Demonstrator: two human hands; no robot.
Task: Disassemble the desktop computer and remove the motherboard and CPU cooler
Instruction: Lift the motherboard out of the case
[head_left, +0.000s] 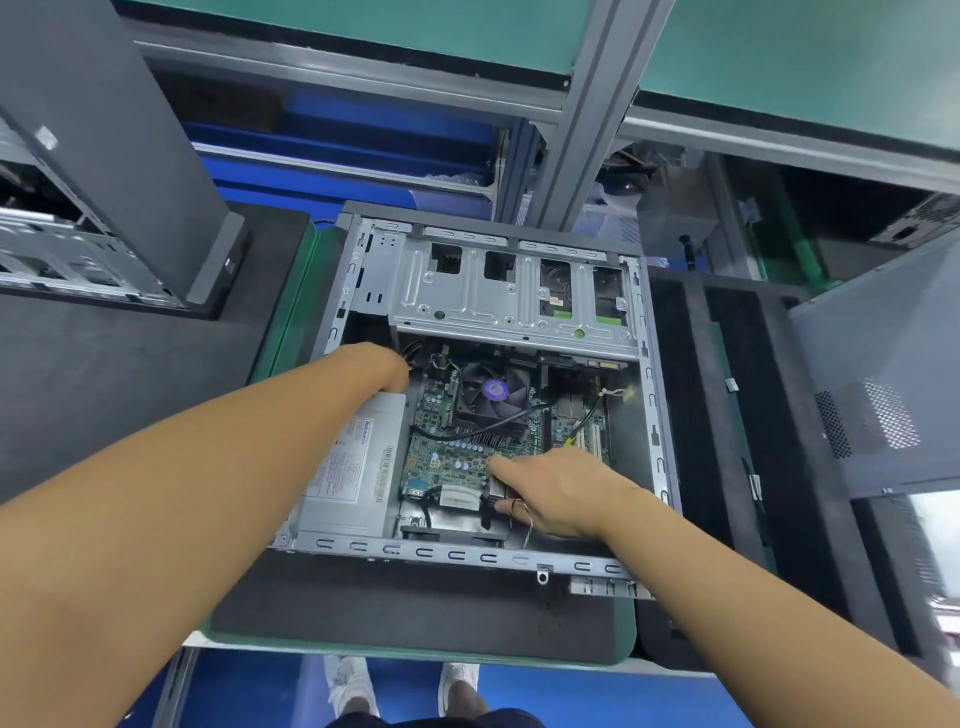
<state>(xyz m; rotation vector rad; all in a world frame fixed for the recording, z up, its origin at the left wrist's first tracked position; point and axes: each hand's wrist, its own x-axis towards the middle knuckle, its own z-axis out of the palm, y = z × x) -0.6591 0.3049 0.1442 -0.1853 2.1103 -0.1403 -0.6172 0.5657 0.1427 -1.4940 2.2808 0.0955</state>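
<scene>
An open desktop case (467, 557) lies on its side on a black foam mat (415, 608). Inside it are the green motherboard (447, 462) and the black CPU cooler (491, 397), whose fan has a purple hub. A black cable crosses the cooler's front. My left hand (379, 366) reaches down at the board's upper left corner, next to a cable bundle, and its fingers are hidden. My right hand (561, 493) lies on the board's lower right. Its index finger rests on the board and its thumb sits under the metal port block, pinching it.
A grey power supply (358, 467) fills the case's left side under my left forearm. A metal drive cage (467, 291) spans the far end. Another opened case (78, 249) stands at the left and a grey side panel (883, 395) leans at the right. An aluminium post (582, 114) rises behind.
</scene>
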